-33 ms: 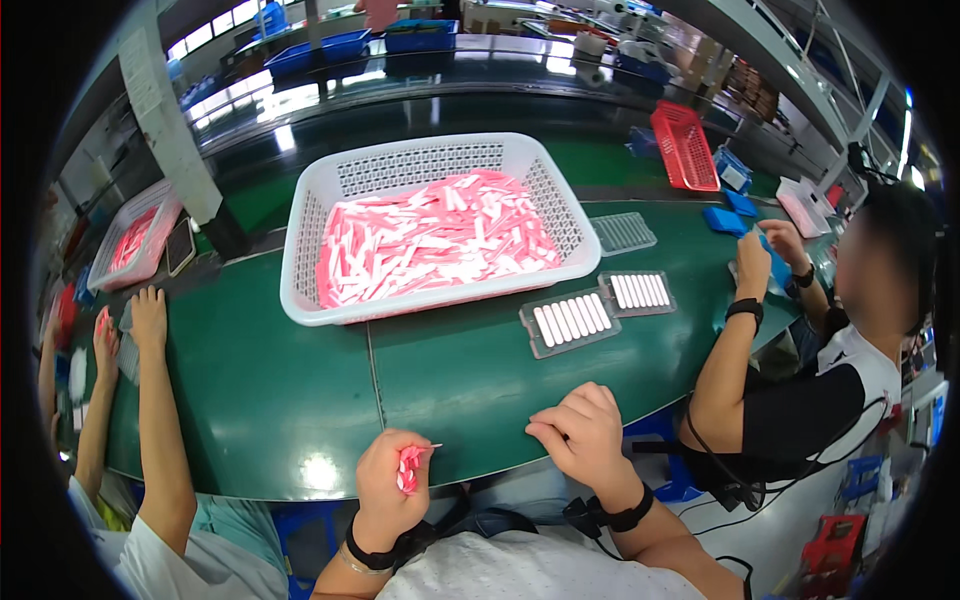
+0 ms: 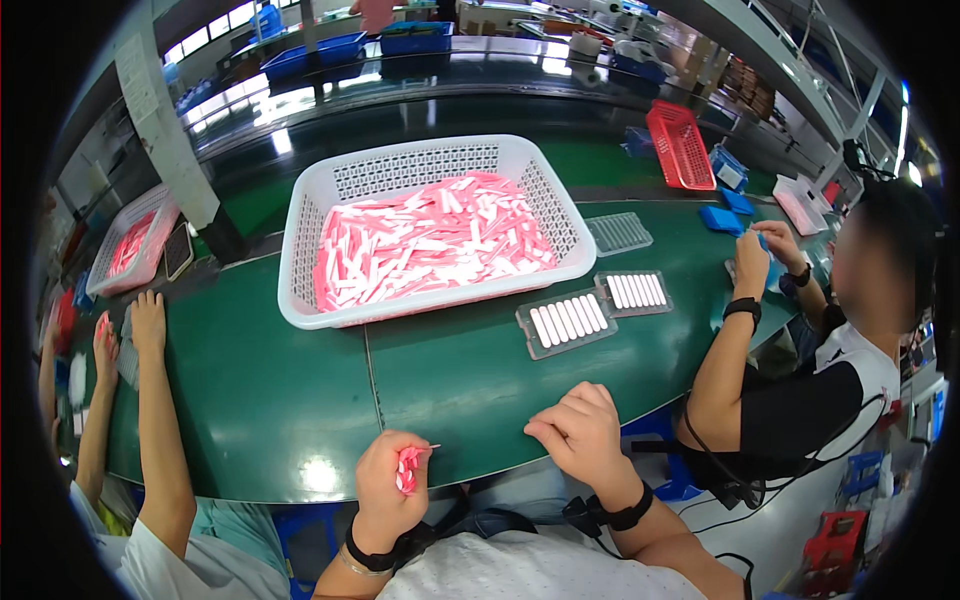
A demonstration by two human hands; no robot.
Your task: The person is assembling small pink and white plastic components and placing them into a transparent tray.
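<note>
Left hand point(image 2: 390, 480): clenched on a small bunch of pink packets point(image 2: 407, 470), held at the near edge of the green table point(image 2: 260, 400), a thin white tip poking out to the right.
Right hand point(image 2: 580, 435): loosely curled, knuckles down on the table edge, grasping nothing visible.
Packets in hand: upright in the fist, well apart from the basket point(image 2: 430, 160).
Basket: white, lattice-walled, heaped with more pink and white packets, sitting past the table's middle.
Trays: clear tray point(image 2: 566, 323) just right of the basket's near corner, rows filled with white sticks; second filled tray point(image 2: 633, 292) touching or just beside it; a third point(image 2: 618, 233) further back, looks unfilled.
Neighbours: one person's arms point(image 2: 150, 400) on the table at left; another person point(image 2: 800, 390) at right, busy with something blue.
Risk: packets perched over the table edge, so a slack grip likely drops them to the floor or lap.
Risk two: long reach to the trays; a sleeve or wrist could nudge the near tray and spill sticks.
Against the earlier frame: nothing changed; both hands, basket and trays in the same places.
</note>
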